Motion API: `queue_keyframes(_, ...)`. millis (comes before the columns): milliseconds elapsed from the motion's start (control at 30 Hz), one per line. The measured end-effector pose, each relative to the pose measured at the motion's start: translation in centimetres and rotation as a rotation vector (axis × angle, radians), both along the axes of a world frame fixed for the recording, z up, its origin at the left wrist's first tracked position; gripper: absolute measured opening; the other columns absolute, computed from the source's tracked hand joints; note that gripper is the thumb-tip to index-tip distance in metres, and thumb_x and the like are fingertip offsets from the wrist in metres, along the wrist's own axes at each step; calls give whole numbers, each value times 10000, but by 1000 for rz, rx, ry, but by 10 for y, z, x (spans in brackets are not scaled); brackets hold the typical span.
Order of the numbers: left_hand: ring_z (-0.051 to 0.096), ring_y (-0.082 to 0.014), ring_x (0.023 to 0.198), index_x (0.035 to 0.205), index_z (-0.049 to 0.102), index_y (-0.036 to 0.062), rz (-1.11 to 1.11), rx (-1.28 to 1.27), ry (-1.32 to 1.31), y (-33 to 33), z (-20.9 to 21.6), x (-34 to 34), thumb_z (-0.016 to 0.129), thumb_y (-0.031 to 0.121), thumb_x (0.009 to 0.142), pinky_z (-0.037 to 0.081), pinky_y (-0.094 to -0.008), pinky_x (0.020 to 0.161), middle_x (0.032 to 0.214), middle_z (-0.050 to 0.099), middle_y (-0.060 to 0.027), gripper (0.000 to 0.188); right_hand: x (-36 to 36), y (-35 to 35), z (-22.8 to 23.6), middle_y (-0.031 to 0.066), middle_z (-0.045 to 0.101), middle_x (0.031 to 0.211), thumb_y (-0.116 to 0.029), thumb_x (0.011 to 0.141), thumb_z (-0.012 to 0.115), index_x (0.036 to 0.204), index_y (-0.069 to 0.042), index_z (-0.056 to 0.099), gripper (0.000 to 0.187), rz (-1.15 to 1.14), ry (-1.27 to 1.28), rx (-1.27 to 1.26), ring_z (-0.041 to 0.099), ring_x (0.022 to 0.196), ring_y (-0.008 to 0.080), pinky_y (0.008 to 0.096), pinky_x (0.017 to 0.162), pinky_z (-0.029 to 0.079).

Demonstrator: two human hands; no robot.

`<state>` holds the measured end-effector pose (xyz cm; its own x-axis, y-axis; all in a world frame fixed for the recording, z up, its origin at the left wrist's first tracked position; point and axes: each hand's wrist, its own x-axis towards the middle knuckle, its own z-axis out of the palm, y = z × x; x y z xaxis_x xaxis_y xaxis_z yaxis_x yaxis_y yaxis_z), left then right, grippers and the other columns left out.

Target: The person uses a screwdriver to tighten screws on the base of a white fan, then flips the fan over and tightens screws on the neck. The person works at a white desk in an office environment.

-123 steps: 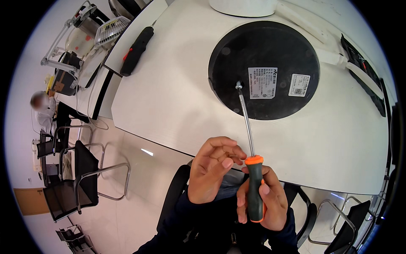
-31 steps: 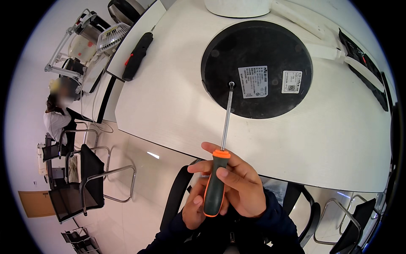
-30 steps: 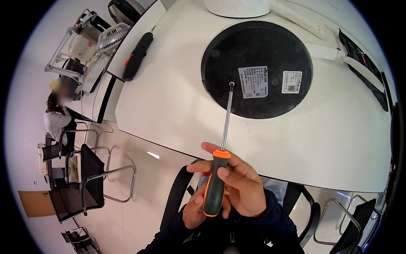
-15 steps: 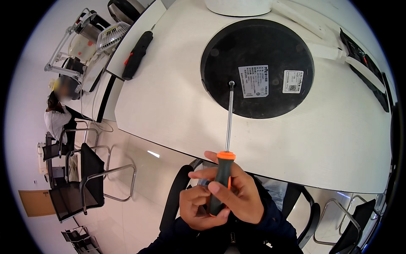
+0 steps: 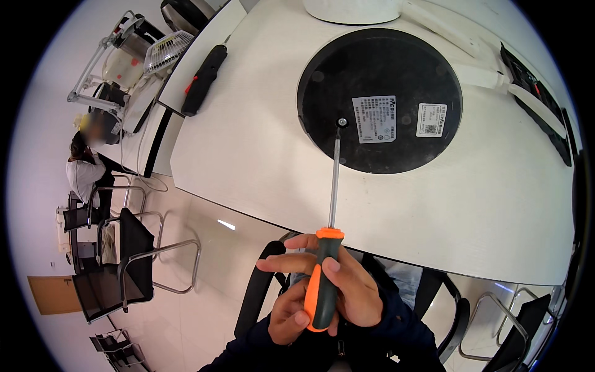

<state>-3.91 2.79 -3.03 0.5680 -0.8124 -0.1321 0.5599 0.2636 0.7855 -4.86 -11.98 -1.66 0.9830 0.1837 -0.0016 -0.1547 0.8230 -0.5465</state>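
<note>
Orange-and-dark-handled screwdriver (image 5: pixel 325 285) is gripped in both my hands: the right hand (image 5: pixel 354 291) wraps the handle, and the left hand (image 5: pixel 290 313) closes on it from below. Its long shaft reaches up to a screw (image 5: pixel 339 122) in the round black base (image 5: pixel 379 99) lying on the white worktop (image 5: pixel 248 155). I judge the screw still seated, so turning it remains to be done.

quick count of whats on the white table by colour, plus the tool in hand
Black: 3 - round base, handheld device, flat strip
White: 2 - round item, bar
Orange and green: 1 - screwdriver
Total: 6
</note>
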Motion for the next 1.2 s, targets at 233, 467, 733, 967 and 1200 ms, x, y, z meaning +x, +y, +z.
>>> queue_keyframes(233, 570, -210, 710, 1053, 408, -42, -15, -13, 11, -2, -1, 2, 478, 363, 826, 441, -314, 679, 791, 543, -129, 469, -1, -1, 3, 279, 430, 1169, -356, 914, 254, 1202, 72, 187, 521, -7, 6, -16, 618, 664, 223, 178, 365, 461)
queue_keyframes(467, 574, -206, 710, 1048, 408, -36, -11, -14, 33, -3, -2, 3, 482, 366, 824, 452, -311, 668, 821, 529, -118, 466, 4, -4, 4, 285, 438, 1154, -375, 908, 253, 1199, 70, 187, 536, 20, 13, -21, 616, 654, 225, 179, 366, 466)
queue_keyframes(733, 582, -205, 687, 1055, 410, -36, -3, 21, 13, -4, -4, 5, 475, 389, 824, 467, -312, 662, 833, 531, -115, 488, 5, -3, -2, 280, 463, 1134, -350, 907, 245, 1187, 67, 208, 504, -5, -23, -51, 615, 650, 219, 209, 429, 495)
queue_keyframes(967, 596, -247, 720, 1148, 346, -65, -100, -39, 215, -7, 3, 9, 454, 428, 827, 482, -330, 670, 896, 559, -190, 598, 5, -5, -1, 249, 501, 1117, -337, 906, 248, 1176, 59, 253, 479, 4, -44, -38, 606, 699, 180, 220, 678, 489)
queue_keyframes(1200, 599, -258, 723, 1192, 308, -40, -65, -239, 338, -7, -5, 10, 495, 399, 821, 512, -314, 529, 823, 542, -181, 604, 10, -5, -8, 205, 519, 1120, -347, 902, 230, 1218, 64, 247, 519, 72, -18, 59, 574, 853, 203, 282, 820, 427)
